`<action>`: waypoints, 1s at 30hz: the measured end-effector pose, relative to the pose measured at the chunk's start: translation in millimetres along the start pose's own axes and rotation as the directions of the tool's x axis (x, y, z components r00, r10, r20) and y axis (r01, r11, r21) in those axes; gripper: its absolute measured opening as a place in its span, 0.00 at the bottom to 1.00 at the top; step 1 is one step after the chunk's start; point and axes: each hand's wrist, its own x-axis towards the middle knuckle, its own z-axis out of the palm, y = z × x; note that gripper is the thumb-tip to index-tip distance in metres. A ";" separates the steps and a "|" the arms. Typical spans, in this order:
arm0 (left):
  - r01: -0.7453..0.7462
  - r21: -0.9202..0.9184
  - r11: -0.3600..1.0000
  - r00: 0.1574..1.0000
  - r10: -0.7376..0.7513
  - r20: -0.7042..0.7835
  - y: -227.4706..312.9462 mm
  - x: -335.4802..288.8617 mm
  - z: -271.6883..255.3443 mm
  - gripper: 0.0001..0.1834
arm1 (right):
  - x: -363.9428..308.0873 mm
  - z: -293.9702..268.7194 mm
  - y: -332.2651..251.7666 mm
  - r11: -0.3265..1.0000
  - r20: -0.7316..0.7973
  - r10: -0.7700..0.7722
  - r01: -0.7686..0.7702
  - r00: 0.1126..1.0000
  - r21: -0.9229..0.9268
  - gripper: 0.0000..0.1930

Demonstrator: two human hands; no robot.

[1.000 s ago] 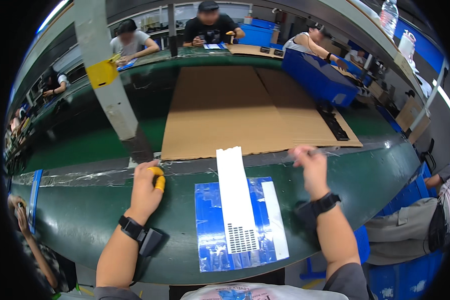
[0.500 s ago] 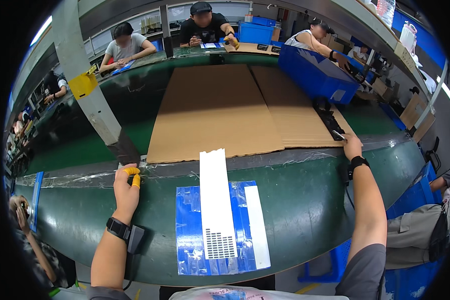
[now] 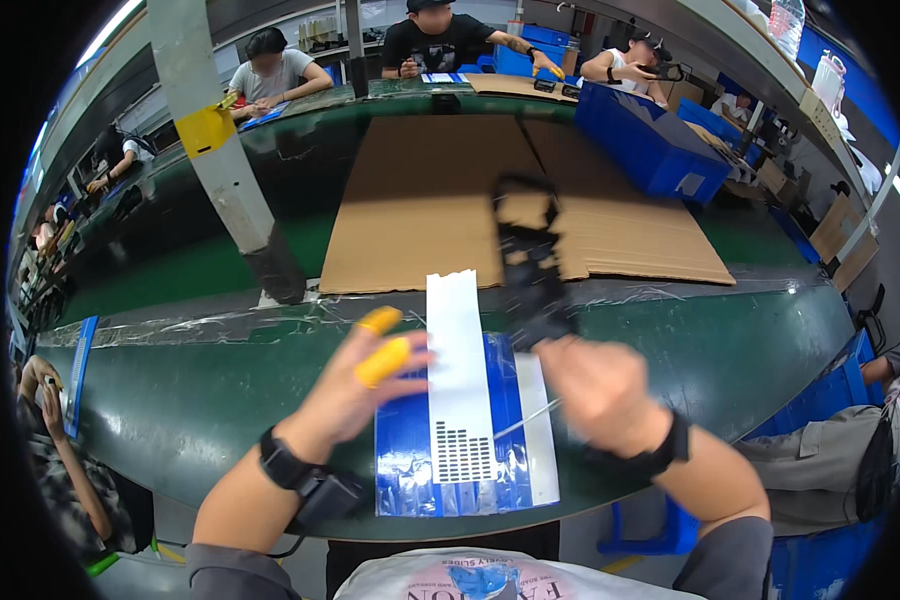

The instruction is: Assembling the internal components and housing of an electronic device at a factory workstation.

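Observation:
My right hand (image 3: pixel 605 395) is closed on the lower end of a long black plastic frame (image 3: pixel 532 265), blurred by motion, held up over the table with an opening near its top. A thin metal tool (image 3: pixel 526 418) sticks out of the same hand; its kind is too blurred to tell. Spread fingers, two in yellow finger cots, show on my left hand (image 3: pixel 355 375), which holds nothing beside a white strip (image 3: pixel 454 345). Rows of small dark labels (image 3: pixel 464 455) cover the strip's near end. Under it lies a blue board (image 3: pixel 402 450) wrapped in clear tape.
Flat brown cardboard (image 3: pixel 430 210) covers the table's middle, with a blue bin (image 3: pixel 650 145) at its far right. A metal post (image 3: pixel 225 180) rises at the left. Several people work around the green table (image 3: pixel 200 390). Another blue board (image 3: pixel 80 375) lies far left.
My right hand has lifted the black frame off the cardboard and brought it left and nearer. My left hand has moved right from the post's foot to the white strip. The view has shifted slightly.

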 end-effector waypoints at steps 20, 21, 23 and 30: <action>-0.249 0.011 0.968 0.931 0.243 -0.273 -7.9 -12.1 -10.8 0.21 | -4.0 32.6 -86.5 -0.462 0.668 0.697 -0.548 0.261 0.697 0.08; -0.243 0.007 0.970 0.933 0.236 -0.273 -8.9 -12.5 -10.6 0.21 | -3.7 33.2 -88.6 -0.466 0.670 0.697 -0.551 0.254 0.693 0.08; -0.272 -0.038 0.961 0.920 0.249 -0.302 -8.7 -13.6 -8.0 0.20 | -4.8 33.7 -91.3 -0.349 0.566 0.762 -0.536 0.316 0.769 0.08; -0.314 -0.210 0.926 0.920 0.242 -0.310 -1.1 -21.8 5.1 0.19 | -18.6 44.7 -91.5 -0.330 0.526 0.829 -0.592 0.192 0.736 0.09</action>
